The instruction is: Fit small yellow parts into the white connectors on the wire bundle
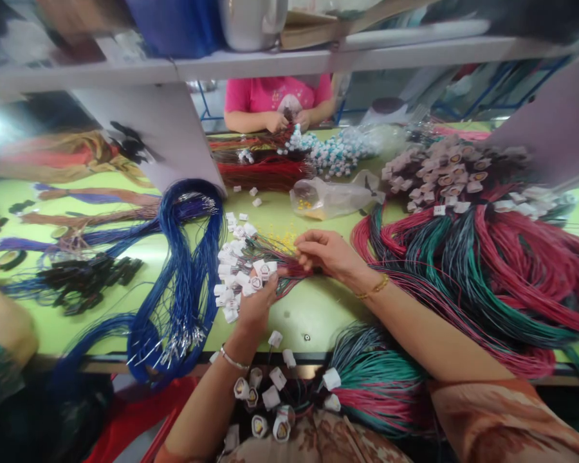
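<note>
At centre frame, the left hand (257,310) was clamped on white connectors (228,271) trailing thin wires (292,267) over the counter (318,315). The right hand (332,256) bunched its fingertips beside the wires; whether it pinched any, I couldn't tell. Wire handling seemed underway, probably calling next for a delicate pinch.

Blue wires (172,215) near black connectors (84,280)

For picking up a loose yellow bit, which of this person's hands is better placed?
Probably the right hand: it is close beside the yellow bits, while the left hand is occupied with the white connectors.
</note>
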Demonstrator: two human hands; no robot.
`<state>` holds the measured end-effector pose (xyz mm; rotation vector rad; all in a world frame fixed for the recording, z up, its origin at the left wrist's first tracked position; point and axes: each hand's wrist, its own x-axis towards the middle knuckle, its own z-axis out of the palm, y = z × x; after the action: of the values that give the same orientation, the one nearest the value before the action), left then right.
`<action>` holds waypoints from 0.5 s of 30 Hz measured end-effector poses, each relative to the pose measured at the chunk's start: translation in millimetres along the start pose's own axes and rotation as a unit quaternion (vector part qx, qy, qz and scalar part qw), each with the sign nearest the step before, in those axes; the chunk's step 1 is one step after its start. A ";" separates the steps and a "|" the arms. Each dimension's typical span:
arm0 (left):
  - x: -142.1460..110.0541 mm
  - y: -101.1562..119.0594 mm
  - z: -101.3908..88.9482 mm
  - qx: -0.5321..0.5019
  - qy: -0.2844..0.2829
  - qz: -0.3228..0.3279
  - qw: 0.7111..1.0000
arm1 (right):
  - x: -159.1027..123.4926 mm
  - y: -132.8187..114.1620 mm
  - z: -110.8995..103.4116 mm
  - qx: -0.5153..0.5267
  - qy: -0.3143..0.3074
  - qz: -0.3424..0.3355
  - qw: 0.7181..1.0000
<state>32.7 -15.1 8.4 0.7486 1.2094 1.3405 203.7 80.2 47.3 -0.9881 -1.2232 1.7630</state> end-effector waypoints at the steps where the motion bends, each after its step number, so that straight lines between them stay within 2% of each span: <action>1: -1.2 -0.8 -0.2 0.006 0.008 0.014 1.000 | -5.4 -0.5 5.7 0.010 -0.016 0.006 1.000; 3: -2.6 -0.8 0.5 0.025 0.017 0.052 0.998 | -15.0 -0.6 15.3 0.022 -0.045 0.006 0.999; 7: -4.2 0.6 3.3 0.069 -0.021 0.111 0.991 | -26.8 2.9 26.0 0.035 -0.081 -0.005 0.996; 10: -7.4 1.0 3.2 0.071 -0.026 0.097 0.992 | -28.9 9.2 27.9 0.025 -0.088 -0.009 0.996; 15: -10.9 4.5 -1.9 0.065 0.009 0.081 0.995 | -31.3 17.2 28.0 -0.034 -0.094 -0.048 0.994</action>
<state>31.3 -25.3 14.4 0.9455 1.2808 1.4126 188.9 37.6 43.0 -0.8004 -1.4329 1.7804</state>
